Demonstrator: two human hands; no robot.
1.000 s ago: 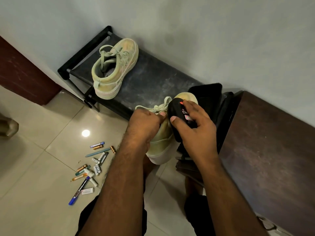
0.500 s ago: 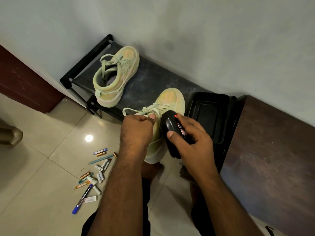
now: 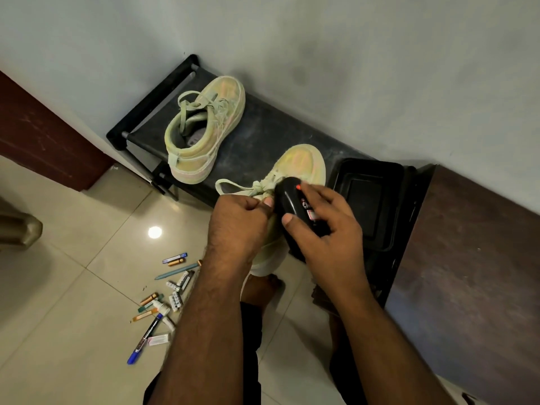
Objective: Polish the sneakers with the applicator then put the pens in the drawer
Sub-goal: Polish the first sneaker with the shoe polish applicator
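Observation:
My left hand [image 3: 238,226] grips a pale green sneaker [image 3: 301,168] by its collar near the laces, holding it over the front edge of a black shoe rack [image 3: 263,133]. My right hand [image 3: 324,229] holds a black polish applicator [image 3: 289,206] with a red mark, pressed against the sneaker's right side. The second pale green sneaker [image 3: 204,133] stands on the rack to the left, toe toward the wall. Several pens and markers [image 3: 166,296] lie scattered on the tiled floor at lower left, among them a blue-capped marker [image 3: 144,339].
A black plastic tray [image 3: 368,200] sits at the rack's right end. A dark wooden cabinet top [image 3: 473,273] fills the right side. A brown door frame [image 3: 43,133] is at left. My bare feet stand on the tiles [image 3: 73,287] below the sneaker.
The sneaker has come down and forward, its toe now showing over the rack. The applicator has slid along its right side, and the black tray has come fully into view.

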